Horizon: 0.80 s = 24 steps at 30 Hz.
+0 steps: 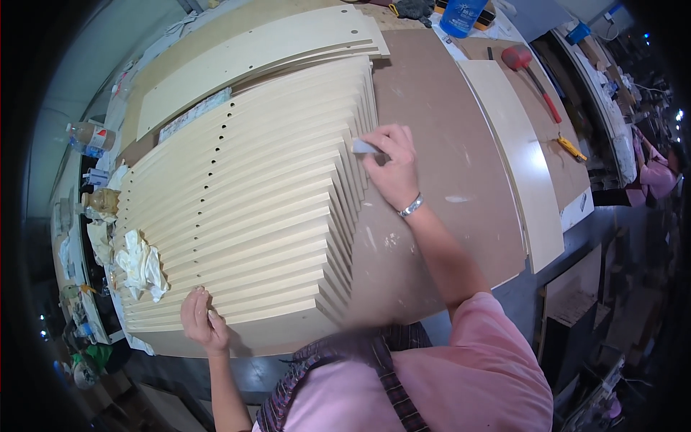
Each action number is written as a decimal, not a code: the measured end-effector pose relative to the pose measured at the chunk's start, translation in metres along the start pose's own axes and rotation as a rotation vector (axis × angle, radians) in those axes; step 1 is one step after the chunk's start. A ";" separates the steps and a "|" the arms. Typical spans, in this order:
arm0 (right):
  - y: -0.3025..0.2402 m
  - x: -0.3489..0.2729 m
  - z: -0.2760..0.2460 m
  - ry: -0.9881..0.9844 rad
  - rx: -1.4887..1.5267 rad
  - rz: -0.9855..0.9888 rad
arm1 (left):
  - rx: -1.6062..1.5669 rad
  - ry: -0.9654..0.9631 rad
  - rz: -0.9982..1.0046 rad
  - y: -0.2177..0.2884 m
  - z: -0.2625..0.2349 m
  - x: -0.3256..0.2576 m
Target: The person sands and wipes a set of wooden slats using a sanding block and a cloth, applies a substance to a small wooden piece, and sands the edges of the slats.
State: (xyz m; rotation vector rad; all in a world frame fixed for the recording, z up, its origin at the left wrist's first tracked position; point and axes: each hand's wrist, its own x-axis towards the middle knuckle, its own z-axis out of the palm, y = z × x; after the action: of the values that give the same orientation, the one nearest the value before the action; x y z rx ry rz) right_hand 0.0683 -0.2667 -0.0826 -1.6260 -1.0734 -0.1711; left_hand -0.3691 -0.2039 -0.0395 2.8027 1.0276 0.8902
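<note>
A row of pale wooden boards [273, 209], overlapped in steps, covers the left half of the worktable, with a line of dark round holes running across them. My right hand [391, 162], a metal bracelet at its wrist, pinches a small flat whitish-grey piece [366, 147] between thumb and fingers. That piece is at the boards' stepped right ends; its exact kind is unclear. Over the nearest boards, at their front left, my left hand [204, 320] is closed, fingertips drawn together. Whatever it may hold is too small to make out. A crumpled white cloth [142, 265] lies just beyond it.
Larger pale panels [259, 54] lie at the back. A long board [515, 158] rests on the right, with a red mallet [529, 72] and a yellow utility knife [571, 149] beyond it. Bottles [91, 135] line the left edge. Another person [656, 173] is at far right.
</note>
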 end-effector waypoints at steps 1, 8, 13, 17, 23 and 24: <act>0.000 0.000 -0.001 0.010 -0.013 -0.017 | -0.007 0.005 0.000 0.000 0.000 0.001; -0.003 0.016 0.008 0.079 -0.022 -0.057 | -0.014 0.002 0.002 0.002 0.001 0.001; -0.005 0.014 0.009 0.169 -0.056 -0.031 | 0.005 0.004 -0.005 -0.001 0.000 -0.001; -0.004 0.012 0.013 0.144 -0.025 -0.046 | 0.010 0.005 -0.005 0.001 0.001 0.001; -0.009 0.014 0.010 0.138 0.001 -0.014 | -0.007 0.000 -0.010 -0.001 0.000 -0.001; -0.007 0.013 0.010 0.117 0.001 -0.039 | -0.005 0.001 -0.007 -0.001 0.000 0.000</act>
State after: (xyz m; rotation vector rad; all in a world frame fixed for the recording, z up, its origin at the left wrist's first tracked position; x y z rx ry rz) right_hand 0.0667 -0.2516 -0.0728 -1.5752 -1.0158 -0.2887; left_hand -0.3695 -0.2034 -0.0402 2.7938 1.0328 0.8925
